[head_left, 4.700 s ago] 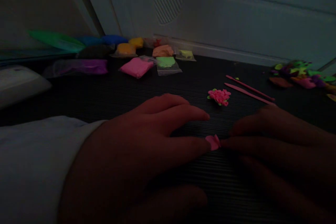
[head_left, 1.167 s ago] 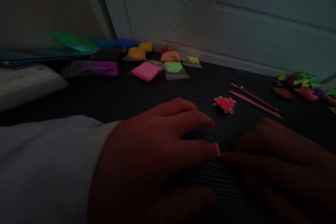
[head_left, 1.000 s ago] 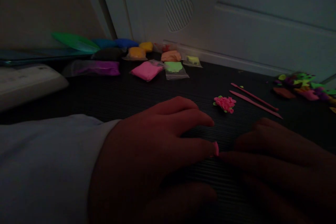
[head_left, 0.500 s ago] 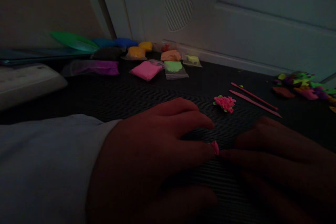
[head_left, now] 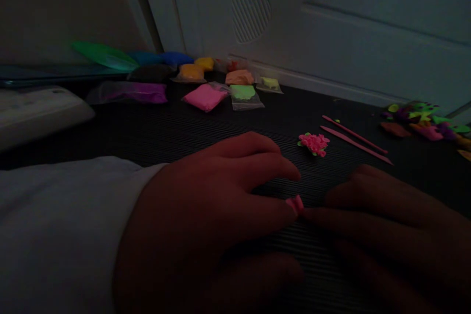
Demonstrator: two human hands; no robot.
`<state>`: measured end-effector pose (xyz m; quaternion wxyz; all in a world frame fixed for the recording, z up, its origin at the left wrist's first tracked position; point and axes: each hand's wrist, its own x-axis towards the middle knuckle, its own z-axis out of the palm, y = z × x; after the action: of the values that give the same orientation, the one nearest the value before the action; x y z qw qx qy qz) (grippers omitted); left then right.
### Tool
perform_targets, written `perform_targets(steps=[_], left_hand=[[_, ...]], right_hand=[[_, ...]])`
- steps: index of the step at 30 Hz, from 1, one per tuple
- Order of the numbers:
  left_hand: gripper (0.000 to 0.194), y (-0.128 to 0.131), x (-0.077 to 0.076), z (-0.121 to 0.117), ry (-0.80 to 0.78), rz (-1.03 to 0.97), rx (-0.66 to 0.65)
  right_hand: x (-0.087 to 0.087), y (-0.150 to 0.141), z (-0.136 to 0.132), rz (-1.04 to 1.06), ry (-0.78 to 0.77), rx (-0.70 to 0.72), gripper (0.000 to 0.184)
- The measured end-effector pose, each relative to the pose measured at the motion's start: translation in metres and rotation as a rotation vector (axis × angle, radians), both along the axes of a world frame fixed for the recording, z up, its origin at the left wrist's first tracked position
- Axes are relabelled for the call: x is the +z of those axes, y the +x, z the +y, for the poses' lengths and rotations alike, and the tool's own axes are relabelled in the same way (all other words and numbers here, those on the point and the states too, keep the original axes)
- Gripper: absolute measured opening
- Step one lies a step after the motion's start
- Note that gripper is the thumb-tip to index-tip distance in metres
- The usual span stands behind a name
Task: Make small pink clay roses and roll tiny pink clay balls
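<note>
A small piece of pink clay (head_left: 296, 203) lies on the dark ribbed table between my hands, its right edge curled up. My left hand (head_left: 206, 206), in a pale sleeve, has its fingers apart; one fingertip presses on the clay's left part and hides some of it. My right hand (head_left: 397, 230) comes in from the right, one finger stretched out with its tip against the clay's right edge. Its lower fingers are lost in shadow. Beyond the hands sits a pink clay flower cluster (head_left: 314, 143) with small green leaves.
Two pink modelling tools (head_left: 356, 144) lie to the right of the cluster. Bagged clay, including a pink pack (head_left: 206, 97) and a purple pack (head_left: 150, 92), lines the back. Mixed clay pieces (head_left: 427, 120) are heaped at far right. A white panel (head_left: 331, 49) stands behind.
The pink clay has shifted slightly left, and more of it shows, with its right edge more curled. My right fingertip has moved a little left with it.
</note>
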<state>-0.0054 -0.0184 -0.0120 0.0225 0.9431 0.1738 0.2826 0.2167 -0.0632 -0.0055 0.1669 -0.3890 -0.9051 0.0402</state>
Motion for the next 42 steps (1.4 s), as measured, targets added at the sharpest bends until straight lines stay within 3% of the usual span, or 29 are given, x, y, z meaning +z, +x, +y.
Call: perform_targets(steps=[15, 23, 28, 38, 42], left_hand=[[0.010, -0.002, 0.007, 0.002, -0.057, -0.064, -0.030], [0.008, -0.005, 0.012, -0.003, -0.120, 0.051, 0.035], [0.009, -0.005, 0.007, -0.002, -0.118, 0.027, 0.029], [0.016, -0.003, 0.001, 0.003, -0.108, 0.031, -0.010], [0.015, -0.003, 0.002, 0.003, -0.126, 0.061, -0.027]], right_hand=[[0.001, -0.003, -0.003, -0.016, 0.078, 0.023, 0.035], [-0.001, -0.003, 0.001, -0.031, 0.166, 0.002, 0.025], [-0.002, -0.003, 0.003, -0.020, 0.132, 0.025, 0.023], [-0.012, -0.003, 0.012, -0.024, 0.301, 0.052, 0.020], [-0.012, -0.002, 0.011, -0.044, 0.297, 0.071, 0.019]])
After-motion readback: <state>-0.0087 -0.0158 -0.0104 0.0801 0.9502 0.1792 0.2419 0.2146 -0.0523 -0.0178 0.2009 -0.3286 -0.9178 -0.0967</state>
